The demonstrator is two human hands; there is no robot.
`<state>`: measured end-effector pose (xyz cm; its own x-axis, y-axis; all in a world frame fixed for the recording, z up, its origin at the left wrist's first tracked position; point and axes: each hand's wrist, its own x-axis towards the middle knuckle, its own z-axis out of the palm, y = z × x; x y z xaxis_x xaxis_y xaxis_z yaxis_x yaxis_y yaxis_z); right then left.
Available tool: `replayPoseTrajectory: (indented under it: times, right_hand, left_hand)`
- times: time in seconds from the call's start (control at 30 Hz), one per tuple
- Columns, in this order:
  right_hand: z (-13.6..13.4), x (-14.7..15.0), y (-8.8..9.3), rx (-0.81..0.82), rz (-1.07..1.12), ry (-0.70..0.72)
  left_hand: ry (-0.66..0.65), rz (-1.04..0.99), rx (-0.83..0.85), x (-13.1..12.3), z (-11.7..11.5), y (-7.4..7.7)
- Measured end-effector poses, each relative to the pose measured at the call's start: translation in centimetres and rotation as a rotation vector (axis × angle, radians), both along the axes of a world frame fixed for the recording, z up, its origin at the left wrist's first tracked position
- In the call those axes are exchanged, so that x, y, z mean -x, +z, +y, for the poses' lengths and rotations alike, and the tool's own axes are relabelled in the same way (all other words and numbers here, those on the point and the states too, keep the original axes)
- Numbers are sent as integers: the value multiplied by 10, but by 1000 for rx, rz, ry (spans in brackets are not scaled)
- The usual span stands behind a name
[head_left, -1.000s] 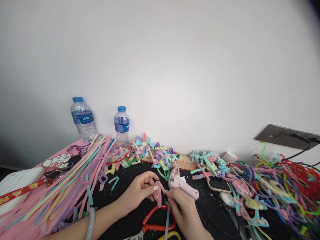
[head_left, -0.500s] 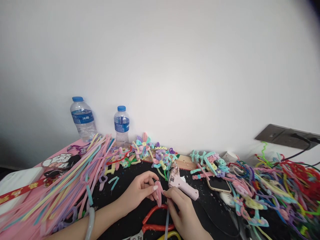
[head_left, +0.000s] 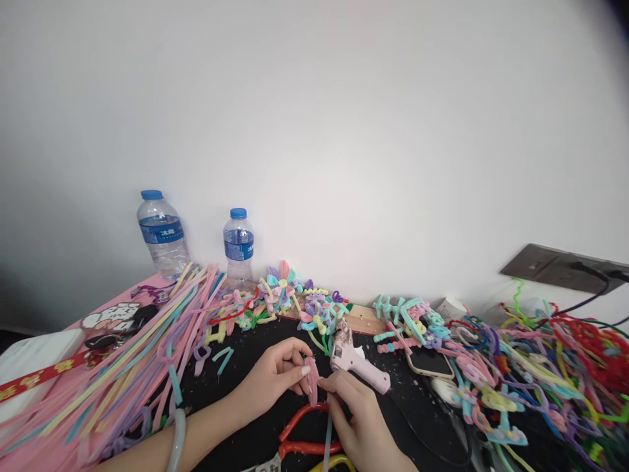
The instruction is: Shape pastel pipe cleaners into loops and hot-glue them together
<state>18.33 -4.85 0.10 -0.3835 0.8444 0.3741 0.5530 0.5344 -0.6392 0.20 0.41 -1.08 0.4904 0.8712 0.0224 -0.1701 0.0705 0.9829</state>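
My left hand (head_left: 284, 370) is closed, pinching a folded pink pipe cleaner (head_left: 312, 382) between thumb and fingers. My right hand (head_left: 354, 410) is also closed, its thumb and forefinger meeting at the right side of the same pink pipe cleaner. Below the fingers, a translucent glue stick (head_left: 328, 434) runs downward beside my right palm; whether the hand touches it I cannot tell. Just past my right hand lies a pale pink hot glue gun (head_left: 361, 368), its nozzle end stained brown. Red-handled scissors (head_left: 289, 446) lie under and between the hands.
Long pastel pipe cleaners (head_left: 147, 341) cover the left side. Two water bottles (head_left: 161, 236) stand by the wall. Finished pipe-cleaner flowers (head_left: 283, 283) line the back. A phone (head_left: 430, 362) and a tangled heap of pipe cleaners (head_left: 555, 367) lie right, below a wall socket (head_left: 535, 265).
My right fingertips have shifted very slightly left against the pink pipe cleaner. Otherwise the hands and the things around them look the same.
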Motion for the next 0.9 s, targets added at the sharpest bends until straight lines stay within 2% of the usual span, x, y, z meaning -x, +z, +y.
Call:
replayPoseTrajectory:
  times: [0.9]
  right_hand:
    - [0, 5, -4, 7, 62, -71]
  left_hand:
    - [6, -15, 12, -2, -2, 1]
